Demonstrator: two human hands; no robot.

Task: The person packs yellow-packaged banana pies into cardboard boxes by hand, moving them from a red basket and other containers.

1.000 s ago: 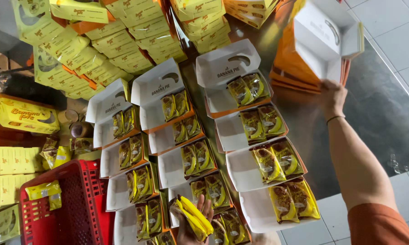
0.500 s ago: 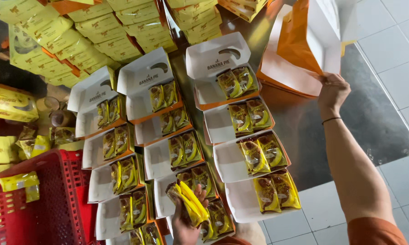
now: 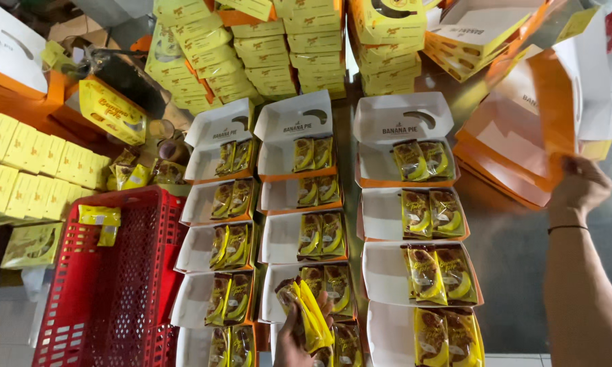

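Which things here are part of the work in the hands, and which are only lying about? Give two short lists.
In the work:
left hand holding yellow snack packets
right hand gripping a flat orange-and-white carton
open white boxes in three columns, two packets each

Lying about:
red crate, two packets inside
stacked closed yellow boxes
small yellow boxes at left

Dark, seemingly metal tabletop carrying three columns of open white boxes ahead of the fingers, red basket leftward.
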